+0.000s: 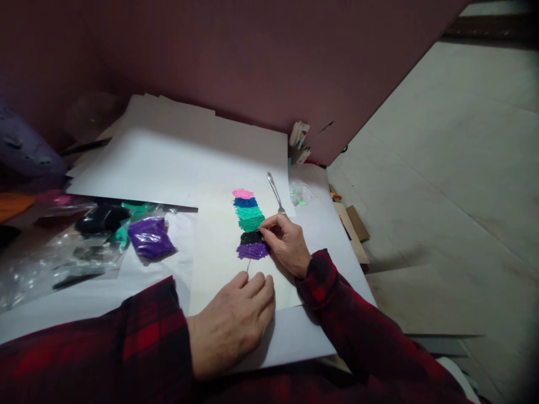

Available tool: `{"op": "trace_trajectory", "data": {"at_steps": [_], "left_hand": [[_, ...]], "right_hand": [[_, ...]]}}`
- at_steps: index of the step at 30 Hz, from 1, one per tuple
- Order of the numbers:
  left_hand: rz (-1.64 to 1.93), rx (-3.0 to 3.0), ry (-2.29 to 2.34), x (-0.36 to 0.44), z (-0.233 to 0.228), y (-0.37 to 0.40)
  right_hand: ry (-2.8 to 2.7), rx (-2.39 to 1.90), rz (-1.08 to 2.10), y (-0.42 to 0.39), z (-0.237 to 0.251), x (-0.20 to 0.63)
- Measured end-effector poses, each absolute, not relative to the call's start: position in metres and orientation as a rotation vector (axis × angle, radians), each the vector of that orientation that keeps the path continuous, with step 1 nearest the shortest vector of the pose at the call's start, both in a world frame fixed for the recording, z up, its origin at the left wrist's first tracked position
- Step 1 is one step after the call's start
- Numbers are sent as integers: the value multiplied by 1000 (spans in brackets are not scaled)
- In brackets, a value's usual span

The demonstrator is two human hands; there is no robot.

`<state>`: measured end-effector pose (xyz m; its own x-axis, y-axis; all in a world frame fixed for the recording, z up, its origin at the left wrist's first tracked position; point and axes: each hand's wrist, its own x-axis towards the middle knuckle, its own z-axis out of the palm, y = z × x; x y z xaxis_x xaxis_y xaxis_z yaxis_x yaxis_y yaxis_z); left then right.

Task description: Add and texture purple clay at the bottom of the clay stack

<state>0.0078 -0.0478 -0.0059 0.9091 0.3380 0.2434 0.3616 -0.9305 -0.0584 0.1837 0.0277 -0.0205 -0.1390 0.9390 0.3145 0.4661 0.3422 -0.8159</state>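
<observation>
On a cream sheet of paper [214, 241] lies a column of textured clay-like bands: pink [243, 193], blue [245, 202], green [249, 216], black [251, 238] and purple [252, 251]. My right hand [288, 241] rests at the column's right side, thumb and index finger pinched beside the lower green and black bands; what is in the pinch is hidden or too small to name. My left hand [238, 317] lies below the purple band, fingers closed on a thin needle-like tool [249, 265] that points up toward it. A metal fork-like utensil [273, 188] lies above my right hand.
At left sit a purple clay packet [150, 238], a black packet [103, 219] and clear plastic bags [33, 275]. Large white sheets [177, 146] lie at the back against the wall. A small clear bag [300, 193] is at right, with a cardboard box [351, 230] beyond the table edge.
</observation>
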Motion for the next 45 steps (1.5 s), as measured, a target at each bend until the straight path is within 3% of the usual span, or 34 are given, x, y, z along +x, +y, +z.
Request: {"op": "trace_trajectory", "data": {"at_steps": [45], "left_hand": [[-375, -2952, -543, 8, -7, -47]], "right_hand": [[-1794, -1206, 674, 25, -20, 185]]}}
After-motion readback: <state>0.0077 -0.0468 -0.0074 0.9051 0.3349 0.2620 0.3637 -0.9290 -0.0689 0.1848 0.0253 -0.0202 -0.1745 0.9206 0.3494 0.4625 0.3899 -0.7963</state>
